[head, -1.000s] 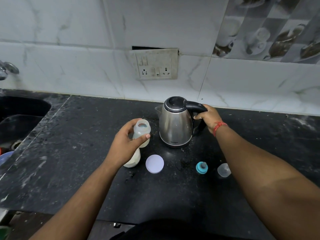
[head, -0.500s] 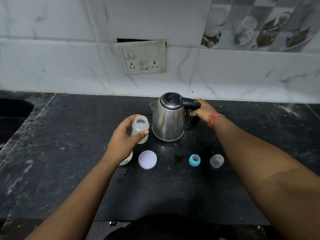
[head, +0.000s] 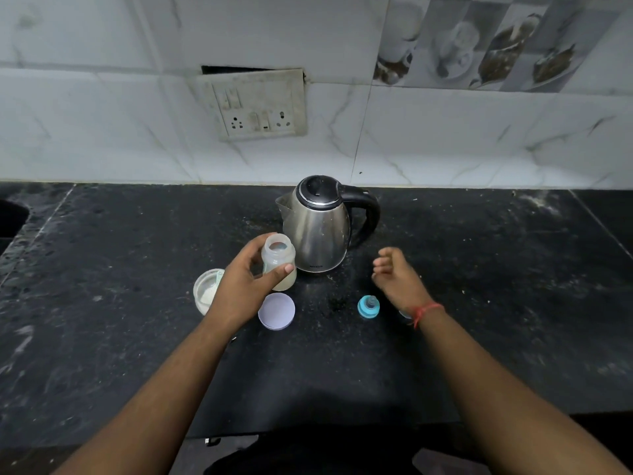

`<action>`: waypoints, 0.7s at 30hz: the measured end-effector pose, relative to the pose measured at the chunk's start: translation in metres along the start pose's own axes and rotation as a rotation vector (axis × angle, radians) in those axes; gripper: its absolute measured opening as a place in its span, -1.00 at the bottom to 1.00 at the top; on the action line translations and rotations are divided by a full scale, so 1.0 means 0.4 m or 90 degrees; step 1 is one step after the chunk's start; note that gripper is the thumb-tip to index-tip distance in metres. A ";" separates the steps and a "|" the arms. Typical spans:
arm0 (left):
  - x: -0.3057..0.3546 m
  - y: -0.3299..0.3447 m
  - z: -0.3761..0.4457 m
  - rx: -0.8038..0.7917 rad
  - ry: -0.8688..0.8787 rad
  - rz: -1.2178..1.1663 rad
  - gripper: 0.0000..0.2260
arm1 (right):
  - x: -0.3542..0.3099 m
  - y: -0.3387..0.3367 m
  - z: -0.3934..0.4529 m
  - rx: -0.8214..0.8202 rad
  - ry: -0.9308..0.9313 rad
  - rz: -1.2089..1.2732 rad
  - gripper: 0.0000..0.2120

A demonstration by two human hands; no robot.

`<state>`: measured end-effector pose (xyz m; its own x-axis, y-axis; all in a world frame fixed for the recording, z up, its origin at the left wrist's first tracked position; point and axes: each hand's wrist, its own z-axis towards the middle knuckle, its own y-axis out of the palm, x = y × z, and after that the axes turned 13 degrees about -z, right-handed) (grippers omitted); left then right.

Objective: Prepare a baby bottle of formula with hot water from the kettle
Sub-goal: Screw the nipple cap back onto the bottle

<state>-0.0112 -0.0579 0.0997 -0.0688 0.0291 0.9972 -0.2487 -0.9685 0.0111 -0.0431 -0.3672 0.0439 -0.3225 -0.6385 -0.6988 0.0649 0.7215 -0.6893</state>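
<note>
The black stone counter (head: 479, 303) carried all items. The steel kettle (head: 317, 228) stood upright, lid closed, handle to the right, just behind and right of the gripped bottle. Both forearms reached forward from the bottom edge. The left hand (head: 245, 289) held the open baby bottle (head: 278, 262) upright on the counter, thumb across its near side and fingers curled round its far side; pale liquid showed in the lower part. The right hand (head: 394, 279) hovered above the counter, fingers loosely curled, holding nothing, clear of the kettle handle; a red thread (head: 426, 311) circled its wrist. An open container (head: 207, 293) with white powder sat just left of the gripping hand. A round white lid (head: 276, 310) lay flat just in front of the bottle. The blue-collared teat (head: 369, 305) stood just left of the right wrist.
</note>
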 end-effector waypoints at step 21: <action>-0.042 0.092 -0.025 -0.087 -0.044 0.006 -0.57 | 0.124 0.138 -0.111 0.032 0.000 -0.237 -0.33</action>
<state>-0.0288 -0.0915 0.0828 -0.0055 -0.0010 1.0000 -0.3784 -0.9256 -0.0030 -0.0975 -0.3471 -0.0204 -0.3327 -0.8550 -0.3979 -0.0110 0.4255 -0.9049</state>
